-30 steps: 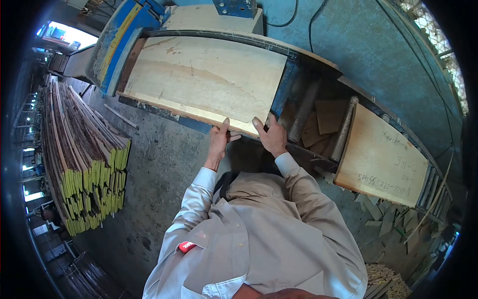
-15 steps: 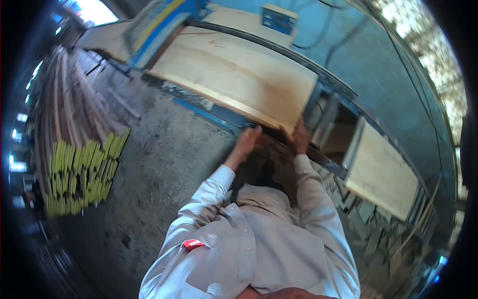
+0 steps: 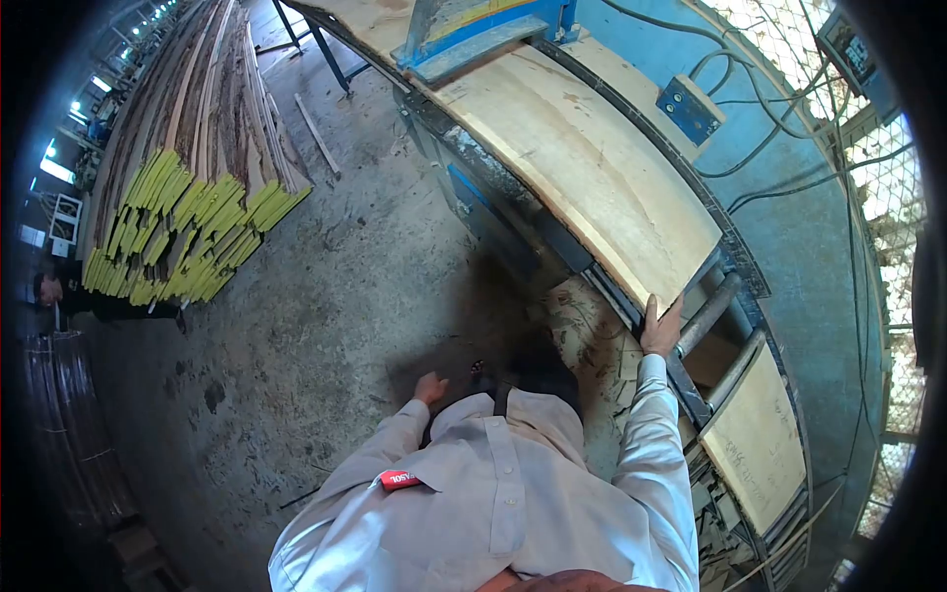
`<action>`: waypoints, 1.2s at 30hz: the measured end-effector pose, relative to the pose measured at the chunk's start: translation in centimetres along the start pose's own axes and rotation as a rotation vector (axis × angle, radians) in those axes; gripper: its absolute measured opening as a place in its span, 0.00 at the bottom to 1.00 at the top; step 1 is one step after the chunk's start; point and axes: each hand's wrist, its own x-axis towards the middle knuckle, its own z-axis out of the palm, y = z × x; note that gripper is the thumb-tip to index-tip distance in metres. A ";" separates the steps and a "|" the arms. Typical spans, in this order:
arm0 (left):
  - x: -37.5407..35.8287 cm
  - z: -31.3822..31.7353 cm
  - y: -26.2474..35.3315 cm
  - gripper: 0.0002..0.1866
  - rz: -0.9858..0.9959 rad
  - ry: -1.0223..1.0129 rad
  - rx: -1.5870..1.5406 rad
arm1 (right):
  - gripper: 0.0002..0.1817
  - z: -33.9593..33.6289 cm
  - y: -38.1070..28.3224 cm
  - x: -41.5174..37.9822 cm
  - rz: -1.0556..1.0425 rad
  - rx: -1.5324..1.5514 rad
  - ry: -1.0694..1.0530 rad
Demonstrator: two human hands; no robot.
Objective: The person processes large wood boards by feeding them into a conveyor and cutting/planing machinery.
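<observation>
Brown-streaked cream board [image 3: 604, 158], yellow plank ends [image 3: 182, 222], blue wall [image 3: 804, 257]

I'm wearing a pale shirt [image 3: 459, 523], somewhere between grey and beige, with small light buttons [image 3: 509, 501] running down a stitched front placket [image 3: 501, 464]. My long sleeves [image 3: 656, 434] are the same cloth, creased along their length and reaching my wrists. A red tag [image 3: 400, 479] with white capital letters, seemingly ending in "ASOL", shows on the left of my chest. Past the shirt, my trousers [image 3: 549, 383] look dark, mostly in shadow.
</observation>
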 end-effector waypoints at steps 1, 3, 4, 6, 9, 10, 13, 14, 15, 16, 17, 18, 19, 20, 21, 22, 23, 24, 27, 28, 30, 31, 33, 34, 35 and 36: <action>-0.7 -0.2 -1.2 0.22 0.003 -0.003 -0.005 | 0.47 0.1 0.0 0.0 -0.006 -0.009 0.007; -2.0 -0.7 -2.7 0.23 -0.139 -0.147 -0.017 | 0.47 0.3 0.2 0.0 -0.015 -0.022 0.010; -2.3 -0.7 -3.2 0.23 -0.144 -0.150 -0.022 | 0.47 0.3 0.2 0.0 -0.023 -0.015 0.015; -2.7 -0.7 -3.9 0.23 -0.192 -0.146 -0.131 | 0.46 0.5 0.2 -0.1 -0.025 -0.009 0.021; -1.7 0.0 -4.4 0.24 -0.185 -0.129 -0.171 | 0.47 0.7 0.7 0.2 0.012 -0.093 0.019; -1.4 0.2 -4.1 0.24 -0.161 -0.145 -0.159 | 0.47 0.6 0.7 0.1 0.025 -0.100 0.007; 0.1 0.4 -3.1 0.24 -0.082 -0.121 -0.191 | 0.48 0.4 0.4 -0.1 0.026 -0.076 0.024; 1.0 0.4 -2.9 0.24 -0.074 -0.147 -0.142 | 0.49 0.2 0.2 -0.2 0.017 -0.053 0.031; 1.6 0.5 -2.6 0.24 -0.066 -0.171 -0.094 | 0.49 0.7 0.9 0.0 -0.017 -0.072 0.072; 2.1 0.3 -2.4 0.24 -0.049 -0.183 -0.085 | 0.50 -0.1 -0.1 -0.2 0.039 -0.078 0.019; 2.7 0.0 -2.2 0.24 -0.032 -0.159 -0.092 | 0.51 0.0 0.1 -0.2 0.043 -0.084 0.023; 3.3 -0.2 -1.8 0.24 -0.015 -0.133 -0.100 | 0.51 0.1 0.3 -0.1 0.046 -0.089 0.027; 3.8 -0.6 -1.2 0.24 0.003 -0.141 -0.090 | 0.52 -0.1 0.2 -0.1 0.040 -0.066 0.028; 4.1 -1.3 -0.6 0.24 0.008 -0.130 -0.130 | 0.52 -0.1 0.2 -0.1 0.055 -0.069 0.041; 4.3 -1.9 -0.1 0.23 0.010 -0.120 -0.169 | 0.52 0.0 0.3 -0.1 0.025 -0.060 0.060; 5.2 -1.6 -0.6 0.23 0.025 -0.128 -0.160 | 0.52 0.0 0.2 -0.1 -0.004 -0.051 0.079; 6.4 -0.8 -1.6 0.23 0.019 -0.148 -0.142 | 0.53 -0.3 0.1 -0.2 0.027 -0.032 0.041; 7.2 -0.2 -1.8 0.23 0.013 -0.170 -0.123 | 0.53 -0.4 0.0 -0.2 0.044 -0.039 0.054; 6.8 -0.5 -0.7 0.22 -0.020 -0.113 -0.096 | 0.54 -0.8 -0.1 -0.3 0.025 -0.012 0.051; 6.9 -0.3 -0.8 0.22 -0.014 -0.118 -0.089 | 0.54 -0.9 -0.1 -0.2 0.034 -0.014 0.055; 7.3 0.2 -1.8 0.23 0.041 -0.211 -0.077 | 0.55 -0.7 -0.3 -0.1 0.061 -0.090 0.006; 6.8 -0.2 -1.4 0.23 0.037 -0.207 -0.076 | 0.56 -0.9 -0.5 -0.1 0.080 -0.084 -0.005; 4.9 -1.6 0.3 0.23 0.041 -0.223 -0.062 | 0.56 -1.1 -0.7 -0.3 0.075 -0.063 -0.001; 4.8 -1.1 0.1 0.23 0.023 -0.206 -0.070 | 0.56 -1.0 -0.8 -0.2 0.071 -0.046 0.005; 5.0 -0.6 -0.4 0.23 0.025 -0.204 -0.059 | 0.55 -0.8 -0.8 -0.2 0.052 -0.068 0.029; 5.0 -0.2 -1.1 0.23 0.022 -0.199 -0.049 | 0.55 -0.7 -0.8 -0.3 0.091 -0.065 0.010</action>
